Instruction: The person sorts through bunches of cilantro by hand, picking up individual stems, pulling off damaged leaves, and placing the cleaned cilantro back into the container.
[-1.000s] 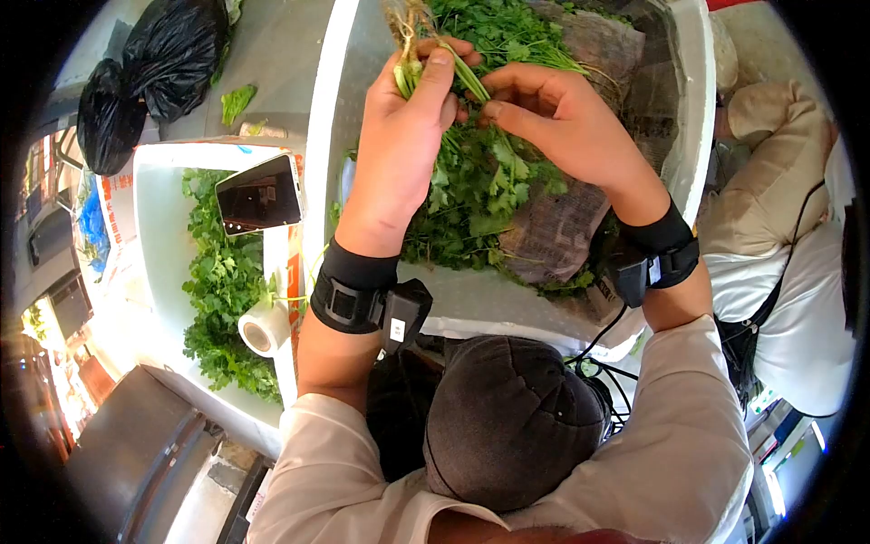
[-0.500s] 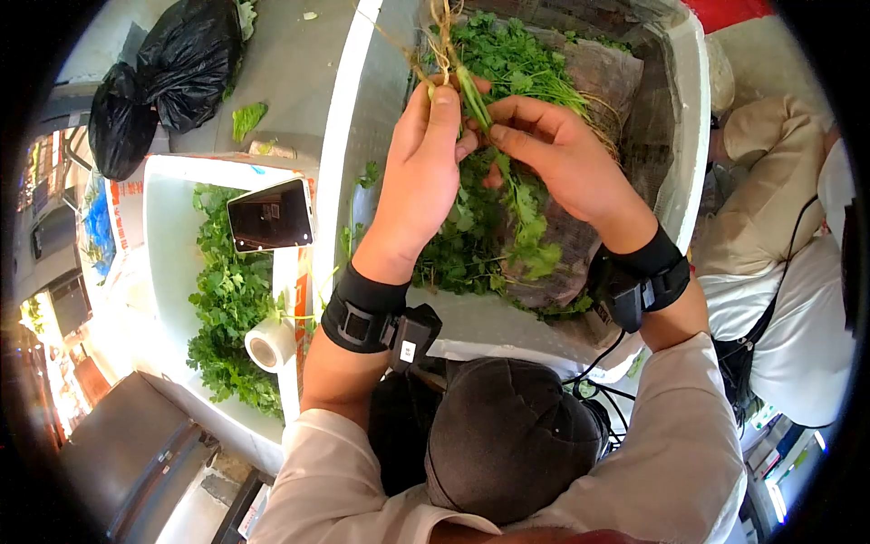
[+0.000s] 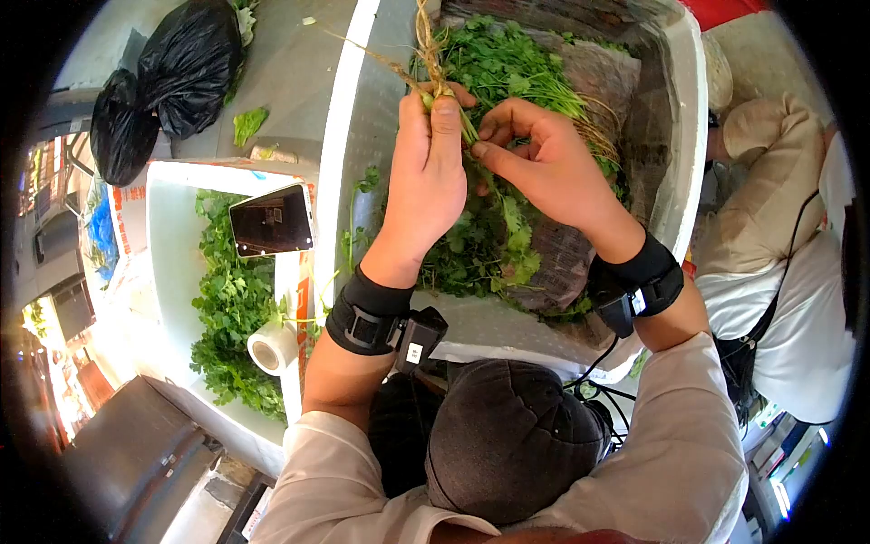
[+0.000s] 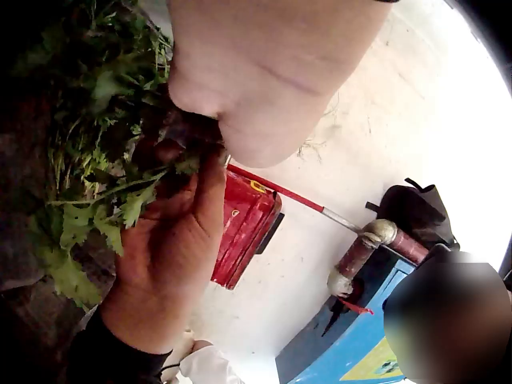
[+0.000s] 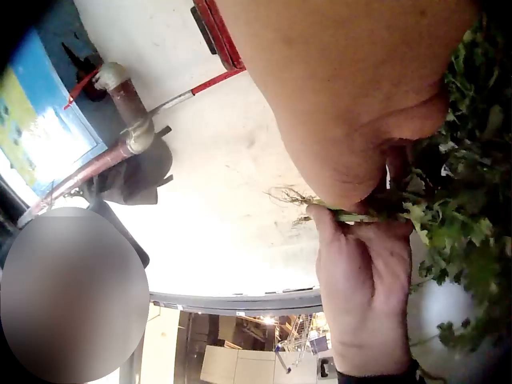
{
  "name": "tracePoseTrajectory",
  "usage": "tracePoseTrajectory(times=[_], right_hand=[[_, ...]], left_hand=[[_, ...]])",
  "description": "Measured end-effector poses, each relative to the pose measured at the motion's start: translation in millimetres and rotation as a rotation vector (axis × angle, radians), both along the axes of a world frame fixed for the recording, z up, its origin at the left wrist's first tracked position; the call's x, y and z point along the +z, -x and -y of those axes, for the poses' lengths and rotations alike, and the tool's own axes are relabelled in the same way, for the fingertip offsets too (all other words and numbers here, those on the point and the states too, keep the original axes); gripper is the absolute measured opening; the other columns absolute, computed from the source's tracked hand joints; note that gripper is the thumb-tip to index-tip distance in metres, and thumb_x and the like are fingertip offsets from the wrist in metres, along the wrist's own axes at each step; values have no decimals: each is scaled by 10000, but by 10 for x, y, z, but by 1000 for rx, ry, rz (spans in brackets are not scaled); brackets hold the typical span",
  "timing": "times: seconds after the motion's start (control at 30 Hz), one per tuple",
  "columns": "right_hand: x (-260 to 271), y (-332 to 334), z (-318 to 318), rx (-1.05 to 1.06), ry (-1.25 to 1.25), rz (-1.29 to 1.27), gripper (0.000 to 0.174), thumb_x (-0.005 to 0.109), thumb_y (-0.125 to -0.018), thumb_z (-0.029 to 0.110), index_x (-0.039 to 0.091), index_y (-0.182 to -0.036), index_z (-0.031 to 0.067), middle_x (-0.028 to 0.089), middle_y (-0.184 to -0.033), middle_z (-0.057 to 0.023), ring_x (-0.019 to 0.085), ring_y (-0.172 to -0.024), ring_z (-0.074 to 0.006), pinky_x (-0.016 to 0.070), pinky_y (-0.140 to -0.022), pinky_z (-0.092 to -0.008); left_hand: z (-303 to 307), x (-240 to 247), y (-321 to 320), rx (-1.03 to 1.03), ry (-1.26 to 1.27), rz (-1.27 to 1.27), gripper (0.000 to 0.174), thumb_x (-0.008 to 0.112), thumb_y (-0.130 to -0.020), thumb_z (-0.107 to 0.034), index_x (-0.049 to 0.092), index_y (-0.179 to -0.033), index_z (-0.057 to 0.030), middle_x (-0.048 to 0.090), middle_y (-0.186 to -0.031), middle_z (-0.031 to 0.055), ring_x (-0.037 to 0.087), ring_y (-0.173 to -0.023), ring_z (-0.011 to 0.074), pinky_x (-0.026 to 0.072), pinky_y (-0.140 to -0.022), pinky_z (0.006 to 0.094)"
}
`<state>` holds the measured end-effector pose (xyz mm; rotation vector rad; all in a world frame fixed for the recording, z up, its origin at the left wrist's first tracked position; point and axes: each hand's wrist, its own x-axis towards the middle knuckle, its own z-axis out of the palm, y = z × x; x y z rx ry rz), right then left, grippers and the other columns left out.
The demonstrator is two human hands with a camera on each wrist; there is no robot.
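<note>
Over a white foam box [image 3: 337, 136], my left hand [image 3: 430, 172] grips a few cilantro stalks just below their pale roots [image 3: 424, 41], thumb on top. The roots point away from me. Lower on the same stalks, my right hand [image 3: 548, 172] pinches with thumb and fingertips, close beside the left fingers. Leaves of the held cilantro [image 3: 518, 245] hang down below the right hand. In the right wrist view, thin roots [image 5: 288, 194] stick out past the left thumb. More loose cilantro [image 3: 507, 54] lies in the box beneath, next to a bundle in printed paper [image 3: 555, 263].
On the left stands a second foam box [image 3: 172, 236] with cilantro [image 3: 231, 317]; a phone [image 3: 272, 220] and a white roll [image 3: 271, 348] sit at its edge. Black plastic bags [image 3: 186, 68] lie at the far left. Another person's leg [image 3: 770, 172] is at right.
The stalks first rose between my hands, roots pointing up and away, and have since shifted slightly left. My right hand has moved a little left, staying on the stalks. The view has shifted slightly.
</note>
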<state>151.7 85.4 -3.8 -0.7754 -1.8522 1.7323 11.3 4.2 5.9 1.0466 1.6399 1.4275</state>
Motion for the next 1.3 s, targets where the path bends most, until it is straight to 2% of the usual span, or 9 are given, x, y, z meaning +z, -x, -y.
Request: tracePoseTrajectory(times=[0.17, 0.37, 0.47, 0.6, 0.7, 0.97, 1.13, 1.23, 1.3], right_hand=[[105, -40, -18, -1, 24, 83, 208, 715, -911, 122, 634, -1023, -34, 661, -841, -68, 624, -741, -105, 517, -641, -277], [-16, -349, -542, -105, -416, 319, 261, 655, -956, 260, 694, -1088, 38, 716, -888, -136, 672, -760, -215, 519, -698, -351], [-255, -607, -871, -199, -677, 716, 250, 587, -966, 181, 694, -1148, 46, 708, -1076, -223, 678, -994, -415, 542, -839, -493], [-482, -705, -1151, -77, -630, 1210, 330, 574, -974, 114, 619, -1275, -13, 664, -1174, -267, 636, -1071, -457, 524, -885, -539], [-693, -660, -1303, 60, -588, 1403, 273, 582, -914, 25, 648, -1173, -30, 675, -1137, -289, 654, -1060, -458, 558, -879, -536], [-1121, -608, -1387, -17, -580, 1327, 264, 586, -924, 45, 634, -1168, -43, 662, -1135, -318, 668, -1028, -460, 572, -832, -547], [-700, -499, -1180, -103, -711, 1217, 233, 603, -936, 85, 667, -1130, -28, 686, -1119, -287, 679, -1000, -452, 575, -815, -520], [-216, -376, -1054, -221, -721, 911, 245, 646, -943, 147, 693, -1129, -5, 715, -1044, -251, 709, -952, -387, 579, -798, -460], [-91, -389, -1064, -327, -577, 378, 309, 718, -921, 189, 694, -1173, 12, 735, -925, -173, 715, -870, -255, 576, -781, -358]], left_hand=[[-16, -33, -9, -15, -2, -7, 228, 396, -1108, -229, 521, -1131, -39, 540, -988, 59, 496, -877, 147, 433, -821, 305], [-62, -61, 12, -20, -204, 208, 229, 356, -1116, -234, 452, -1055, -34, 589, -975, 87, 600, -926, 167, 487, -805, 314], [-64, -79, 16, -5, -247, 250, 229, 357, -1118, -255, 432, -1047, -50, 490, -848, 27, 480, -756, 122, 458, -710, 297], [-63, -74, 28, 14, -247, 215, 265, 356, -1122, -289, 456, -1047, -55, 376, -794, -6, 362, -692, 100, 452, -762, 296], [-51, -56, 19, 16, -233, 216, 272, 361, -1122, -295, 460, -1035, -57, 377, -797, -10, 361, -706, 99, 432, -749, 285], [-50, -31, 3, 44, -211, 253, 278, 372, -1119, -307, 453, -1014, -62, 375, -818, -10, 354, -711, 102, 438, -743, 296], [-49, -68, 22, 77, -202, 242, 267, 375, -1119, -301, 446, -1020, -63, 372, -822, -7, 345, -713, 107, 433, -723, 306], [-64, -59, 17, 62, -213, 277, 248, 377, -1119, -286, 442, -1036, -62, 364, -819, -8, 342, -713, 105, 430, -709, 310], [-65, -32, 5, 56, -213, 285, 234, 379, -1119, -278, 441, -1046, -64, 356, -814, -10, 338, -711, 103, 425, -693, 306]])
